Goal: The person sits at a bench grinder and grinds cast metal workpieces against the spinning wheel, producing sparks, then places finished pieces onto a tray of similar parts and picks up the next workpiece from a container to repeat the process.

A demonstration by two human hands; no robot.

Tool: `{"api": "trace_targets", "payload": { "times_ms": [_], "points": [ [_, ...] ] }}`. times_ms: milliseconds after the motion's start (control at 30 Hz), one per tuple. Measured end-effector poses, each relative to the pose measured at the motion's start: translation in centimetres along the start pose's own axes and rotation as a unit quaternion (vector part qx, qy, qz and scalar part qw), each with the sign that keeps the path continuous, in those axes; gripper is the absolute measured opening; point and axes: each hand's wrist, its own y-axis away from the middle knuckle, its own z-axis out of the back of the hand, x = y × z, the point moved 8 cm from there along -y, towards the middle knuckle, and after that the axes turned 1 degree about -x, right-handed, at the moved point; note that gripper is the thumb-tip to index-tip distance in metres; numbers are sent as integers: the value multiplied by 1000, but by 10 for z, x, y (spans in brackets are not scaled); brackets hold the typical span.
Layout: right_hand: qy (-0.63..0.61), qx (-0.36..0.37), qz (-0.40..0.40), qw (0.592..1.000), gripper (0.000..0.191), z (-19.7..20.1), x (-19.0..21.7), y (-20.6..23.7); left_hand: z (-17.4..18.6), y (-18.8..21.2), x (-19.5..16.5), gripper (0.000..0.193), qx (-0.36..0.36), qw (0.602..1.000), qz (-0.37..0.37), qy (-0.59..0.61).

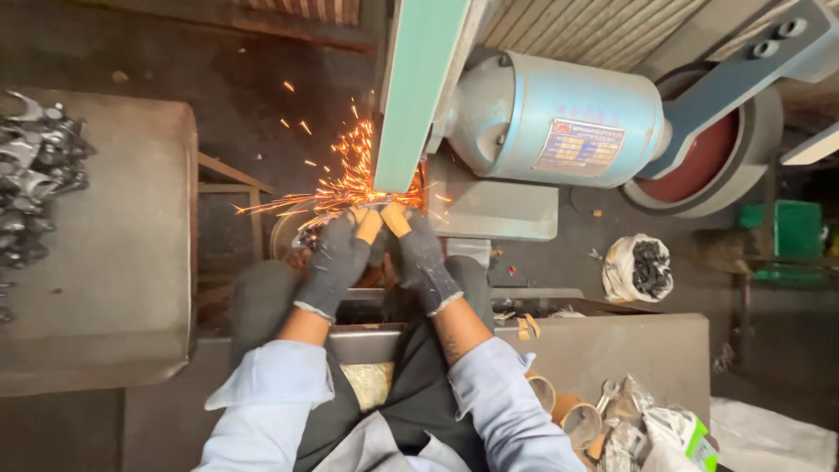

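Dim workshop floor below; both gloved grips, left hand [336, 255] and right hand [422, 253], pinching small metal piece [377, 208] directly ahead against sanding belt [411, 105], equally near.

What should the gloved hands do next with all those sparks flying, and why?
Probably keep the small metal piece pressed steady on the green sanding belt: left hand and right hand both pinch it there, and orange sparks spray leftward.

From my remote view, sparks [345, 188] and gloved fingertips [371, 223] hide the piece I press to the belt; the metal parts pile [35, 175] runs off the left edge.
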Motion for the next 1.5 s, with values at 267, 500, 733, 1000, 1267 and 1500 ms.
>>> {"api": "trace_targets", "payload": {
  "times_ms": [267,500,733,1000,1267,1500],
  "points": [
    [-9,-74,69,995,34,26,13,11,-49,-8,38,24,142,975,158,-68],
    [71,-57,101,991,36,24,35,10,-53,-3,10,34,-37,950,9,308],
    [13,59,130,990,58,-4,72,60,-29,26,-5,60,147,982,121,4],
    [208,-45,42,976,53,-7,42,40,-11,5,13,33,107,994,-16,-26],
    [427,-35,54,902,42,-5,42,12,-24,-3,34,26,37,994,105,-6],
    [-124,-54,-16,991,38,-13,-26,-7,0,-11,5,36,24,976,83,-201]
  ]
}}
